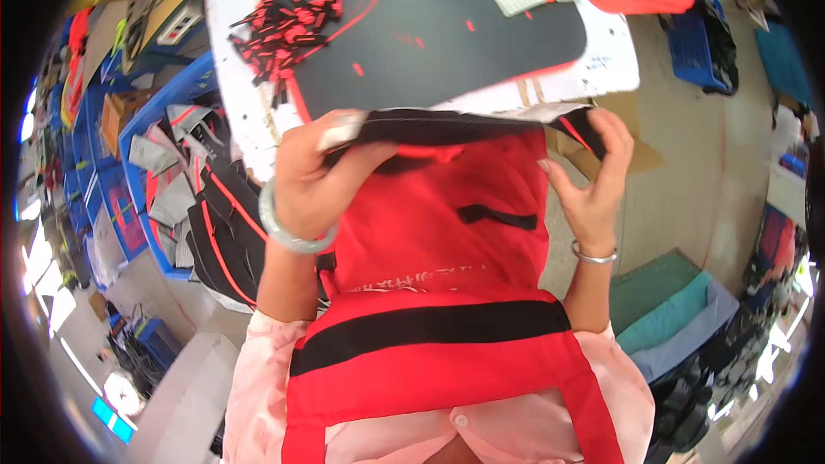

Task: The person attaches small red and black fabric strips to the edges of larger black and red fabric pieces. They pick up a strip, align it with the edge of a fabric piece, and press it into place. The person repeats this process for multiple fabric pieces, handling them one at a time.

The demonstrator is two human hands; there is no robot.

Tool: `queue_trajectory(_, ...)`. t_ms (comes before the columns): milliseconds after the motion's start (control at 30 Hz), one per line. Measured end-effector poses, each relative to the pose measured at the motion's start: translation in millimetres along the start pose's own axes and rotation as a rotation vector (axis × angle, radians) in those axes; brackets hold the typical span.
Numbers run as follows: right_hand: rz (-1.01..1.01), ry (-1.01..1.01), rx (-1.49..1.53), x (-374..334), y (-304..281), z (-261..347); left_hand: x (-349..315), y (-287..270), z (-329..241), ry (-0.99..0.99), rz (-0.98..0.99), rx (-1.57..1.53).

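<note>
My left hand (311, 182) grips a black piece (455, 126) at twelve o'clock; my right hand (596, 198), half open, touches its three-o'clock end.

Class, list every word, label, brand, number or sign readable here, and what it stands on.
Red cloth apron: white printed characters across the front, partly blurred; wording not transcribed.
White flat tabletop: small bluish marks near its right corner, too small to read.
Round white clock-like disc, lower left: markings too blurred to read.

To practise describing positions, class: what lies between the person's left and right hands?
In the head view, a black fabric piece spans from the left hand to the right hand; the red apron shows below it.
</note>
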State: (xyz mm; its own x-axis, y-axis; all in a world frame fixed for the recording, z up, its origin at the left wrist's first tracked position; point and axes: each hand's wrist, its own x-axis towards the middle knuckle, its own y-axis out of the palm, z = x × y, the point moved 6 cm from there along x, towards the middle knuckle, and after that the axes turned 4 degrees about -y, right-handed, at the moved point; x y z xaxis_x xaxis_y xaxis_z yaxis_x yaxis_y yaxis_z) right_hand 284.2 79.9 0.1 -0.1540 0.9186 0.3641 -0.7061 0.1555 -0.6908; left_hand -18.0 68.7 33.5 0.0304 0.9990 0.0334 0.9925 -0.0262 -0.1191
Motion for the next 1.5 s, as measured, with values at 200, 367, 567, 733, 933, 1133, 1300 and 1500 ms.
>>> queue_trajectory(200, 0.376, -0.100, -0.050, 47, 45, 3, -63, -98, -17, -0.019, -0.265, -0.163)
queue_trajectory(367, 0.933, -0.132, 0.475, 31, 103, 88, -161, -196, 16, -0.100, -0.592, -0.361)
queue_trajectory(567, 1.180, -0.219, 0.738, 0, 209, 205, -241, -164, 90, 0.204, -0.709, -1.180)
queue_trajectory(733, 0.919, -0.532, 0.784, -21, 248, 255, -274, -192, 125, -0.234, -1.172, -0.840)
queue_trajectory(933, 1.268, -0.398, 0.512, -34, 238, 173, -411, -326, 103, -0.440, -0.841, -0.512)
queue_trajectory(1133, 1.250, 0.148, 0.508, -31, 219, 113, -418, -354, 106, -0.889, -0.750, -0.261)
queue_trajectory(1300, 1.189, 0.188, 0.507, -19, 206, 105, -477, -390, 240, -1.445, -0.682, 0.768)
queue_trajectory(1500, 1.246, -0.040, 0.512, 31, 161, 115, -491, -382, 266, -1.094, -1.004, 1.105)
